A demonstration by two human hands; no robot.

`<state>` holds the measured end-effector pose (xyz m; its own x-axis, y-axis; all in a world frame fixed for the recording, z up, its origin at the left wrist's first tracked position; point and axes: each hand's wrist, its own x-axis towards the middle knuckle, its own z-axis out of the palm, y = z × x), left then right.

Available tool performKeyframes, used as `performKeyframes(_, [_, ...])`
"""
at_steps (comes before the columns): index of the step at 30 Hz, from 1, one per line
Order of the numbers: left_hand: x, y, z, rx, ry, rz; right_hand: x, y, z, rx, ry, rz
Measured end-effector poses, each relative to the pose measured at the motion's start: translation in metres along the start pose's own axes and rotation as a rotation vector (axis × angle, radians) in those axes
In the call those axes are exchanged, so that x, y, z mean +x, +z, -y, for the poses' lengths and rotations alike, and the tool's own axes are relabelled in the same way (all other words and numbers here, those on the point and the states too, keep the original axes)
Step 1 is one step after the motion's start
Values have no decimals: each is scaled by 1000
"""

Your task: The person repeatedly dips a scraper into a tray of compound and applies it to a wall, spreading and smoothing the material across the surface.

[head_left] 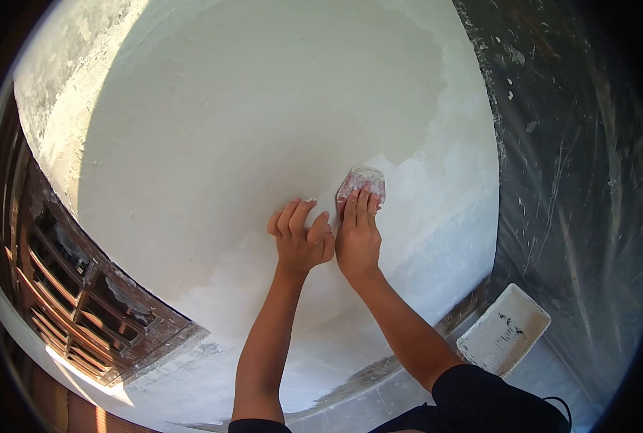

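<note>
My right hand (359, 234) presses a reddish flat pad (365, 177), caked with white, against the pale wall (278, 94). Its fingers lie stretched over the pad, and whether the pad is sandpaper or a spreader I cannot make out. Close beside it on the left, my left hand (301, 237) is at the wall with bent fingers, a gap showing between forefinger and thumb. White residue marks a fingertip, and nothing shows in that hand. Around both hands the wall is patchy, greyer above and whiter below and to the right.
A white-smeared paint tray (505, 328) lies at the lower right. Dark plastic sheeting (574, 180) hangs along the right side. At the lower left is a brown wooden window frame with bars (83, 310). Sunlight falls on rough wall at the upper left.
</note>
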<state>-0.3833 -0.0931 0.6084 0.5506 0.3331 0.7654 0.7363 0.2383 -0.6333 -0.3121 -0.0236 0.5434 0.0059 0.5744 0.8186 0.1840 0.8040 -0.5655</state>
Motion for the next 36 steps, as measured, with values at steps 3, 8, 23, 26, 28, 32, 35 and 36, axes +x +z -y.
performKeyframes(3, [1, 4, 2, -33, 10, -31, 5, -1, 0, -45, -25, 36])
performKeyframes(8, [-1, -1, 4, -80, 77, 39, -16, -6, 3, -47, -56, 141])
performKeyframes(23, [31, 25, -21, -60, -43, 82, 32, -100, -45, 662, 241, 46])
performKeyframes(26, [22, 31, -22, -27, -11, 85, 45, -96, -58, 741, 243, 50])
performKeyframes(28, [19, 33, -23, -15, -41, 66, 53, -92, -67, 751, 248, 28])
performKeyframes(32, [19, 32, -25, 41, -98, 52, 77, -92, -81, 708, 117, 5])
performKeyframes(35, [17, 32, -27, 83, -83, 118, 89, -84, -78, 698, 30, 9])
performKeyframes(36, [17, 31, -27, 86, -85, 126, 93, -80, -73, 749, 14, 49])
